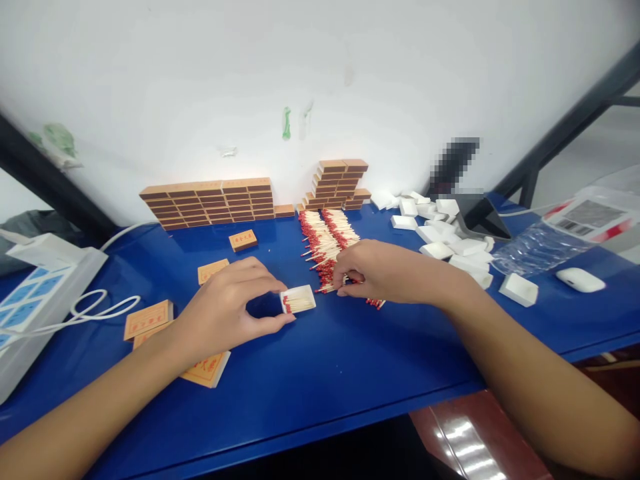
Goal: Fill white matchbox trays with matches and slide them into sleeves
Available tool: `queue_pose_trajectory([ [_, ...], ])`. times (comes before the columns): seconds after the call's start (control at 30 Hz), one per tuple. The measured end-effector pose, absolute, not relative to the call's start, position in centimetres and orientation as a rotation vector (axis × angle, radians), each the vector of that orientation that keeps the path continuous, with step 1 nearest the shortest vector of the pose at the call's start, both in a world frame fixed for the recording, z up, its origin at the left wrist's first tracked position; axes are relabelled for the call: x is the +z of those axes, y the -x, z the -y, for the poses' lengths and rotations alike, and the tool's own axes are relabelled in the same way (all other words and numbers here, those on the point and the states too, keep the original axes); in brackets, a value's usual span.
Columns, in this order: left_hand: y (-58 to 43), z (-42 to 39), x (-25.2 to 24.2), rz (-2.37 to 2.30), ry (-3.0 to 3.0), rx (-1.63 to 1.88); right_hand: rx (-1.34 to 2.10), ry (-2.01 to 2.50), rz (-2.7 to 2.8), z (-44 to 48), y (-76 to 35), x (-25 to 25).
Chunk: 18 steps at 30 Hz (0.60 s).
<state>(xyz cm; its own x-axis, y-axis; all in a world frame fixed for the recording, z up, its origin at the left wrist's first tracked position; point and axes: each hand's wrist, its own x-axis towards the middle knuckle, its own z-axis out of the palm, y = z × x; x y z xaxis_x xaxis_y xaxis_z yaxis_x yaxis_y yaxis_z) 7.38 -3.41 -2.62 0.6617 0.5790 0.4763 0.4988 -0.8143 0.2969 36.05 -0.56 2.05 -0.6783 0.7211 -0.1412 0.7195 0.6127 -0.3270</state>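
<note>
Between the thumb and fingers of my left hand (233, 303) is a small white matchbox tray (307, 293), partly filled with red-tipped matches (299, 305). The tray rests on the blue table or just above it; I cannot tell which. To its right, my right hand (370, 270) is closed in a pinch at the near end of a large pile of matches (323, 243). What its fingertips hold, if anything, is too small and hidden to make out. Orange matchbox covers (207, 369) lie beside and partly under my left wrist.
Stacked matchboxes (215, 203) line the wall, with a shorter stack (340, 180) behind the matches. Loose white trays (440, 230) are heaped at the right, near a white earbud case (580, 280) and plastic wrap (540, 247). A power strip (55, 293) with cables stands left.
</note>
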Motion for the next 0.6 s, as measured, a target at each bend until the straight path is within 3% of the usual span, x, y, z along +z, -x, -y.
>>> queue_pose_trajectory([
  [0.6,-7.31,3.25,-2.67,-0.88,-2.738,0.869,0.649,1.326,2.876,0.88,-36.07,2.01],
])
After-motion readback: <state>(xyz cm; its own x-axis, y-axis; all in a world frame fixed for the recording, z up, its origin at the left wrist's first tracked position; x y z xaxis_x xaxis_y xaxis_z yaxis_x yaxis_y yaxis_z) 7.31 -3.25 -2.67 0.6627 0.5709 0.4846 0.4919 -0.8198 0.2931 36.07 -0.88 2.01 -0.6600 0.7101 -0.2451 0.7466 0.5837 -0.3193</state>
